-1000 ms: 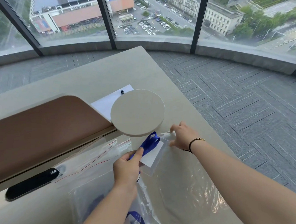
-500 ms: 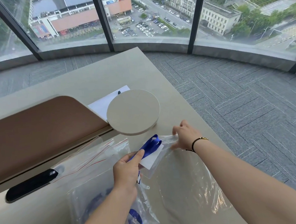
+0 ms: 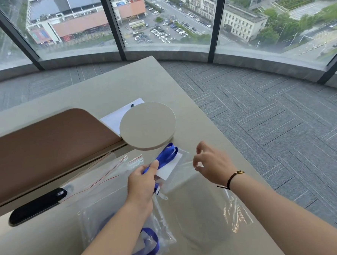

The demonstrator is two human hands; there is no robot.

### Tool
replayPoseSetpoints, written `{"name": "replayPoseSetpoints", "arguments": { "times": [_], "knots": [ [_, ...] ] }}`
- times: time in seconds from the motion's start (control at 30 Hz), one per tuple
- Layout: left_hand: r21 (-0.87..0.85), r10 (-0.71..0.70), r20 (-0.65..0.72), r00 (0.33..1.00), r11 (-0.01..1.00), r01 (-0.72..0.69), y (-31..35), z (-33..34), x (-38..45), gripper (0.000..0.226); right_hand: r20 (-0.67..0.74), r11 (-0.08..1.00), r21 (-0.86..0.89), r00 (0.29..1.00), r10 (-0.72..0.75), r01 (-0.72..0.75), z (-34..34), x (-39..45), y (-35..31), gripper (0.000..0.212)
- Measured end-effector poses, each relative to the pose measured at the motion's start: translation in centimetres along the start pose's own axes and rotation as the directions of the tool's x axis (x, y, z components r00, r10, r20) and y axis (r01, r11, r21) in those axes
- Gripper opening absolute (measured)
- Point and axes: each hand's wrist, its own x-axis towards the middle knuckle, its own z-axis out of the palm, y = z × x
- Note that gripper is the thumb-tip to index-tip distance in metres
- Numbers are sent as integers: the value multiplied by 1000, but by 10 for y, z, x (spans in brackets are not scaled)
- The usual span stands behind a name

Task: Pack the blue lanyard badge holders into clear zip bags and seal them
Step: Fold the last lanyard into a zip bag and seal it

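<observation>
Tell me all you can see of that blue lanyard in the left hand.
The lanyard is a flat, bright blue ribbon that looks woven, folded into a bundle. It lies slantwise over a white badge card and points toward the round disc. The left hand pinches its near end under the thumb. The right hand does not touch it.

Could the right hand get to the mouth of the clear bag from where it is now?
Probably yes: the right hand hovers beside the clear bag mouth, nothing between them.
</observation>
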Motion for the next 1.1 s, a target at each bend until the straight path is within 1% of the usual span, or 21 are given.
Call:
{"name": "replayPoseSetpoints", "arguments": {
  "times": [0.07, 0.17, 0.3, 0.4, 0.6, 0.8, 0.9, 1.0, 1.1],
  "knots": [
    [-21, 1, 24, 1000, 1000, 0, 7, 1, -9, 22, -65, 999, -10, 997, -45, 44, -5, -18, -9, 8],
    [-113, -22, 101, 995, 993, 34, 16, 3, -25, 27, -150, 995, -22, 984, -97, 94, -11, -41, -19, 8],
    [-212, -30, 166, 986, 975, 65, 30, -1, -48, 29, -215, 981, -33, 958, -192, 190, -26, -66, -32, 12],
    [-267, -39, 192, 981, 960, 90, 42, -8, -69, 25, -253, 970, -36, 937, -243, 242, -44, -81, -51, 13],
    [-300, -36, 238, 971, 948, 109, 65, -46, -108, 21, -233, 934, -40, 906, -355, 355, -91, -108, -99, 10],
    [-220, -84, 309, 947, 963, 157, 88, -117, -146, 37, -210, 874, -24, 853, -479, 485, -125, -131, -176, 6],
    [-290, -60, 325, 944, 944, 160, 97, -161, -164, 33, -165, 824, -24, 811, -562, 566, -129, -137, -224, 7],
    [-411, -30, 284, 958, 899, 150, 106, -202, -180, 23, -97, 784, -17, 779, -619, 621, -127, -143, -269, 7],
    [-516, -8, 235, 972, 846, 131, 106, -242, -188, 23, -29, 757, 12, 757, -652, 653, -121, -148, -313, 8]
  ]
}}
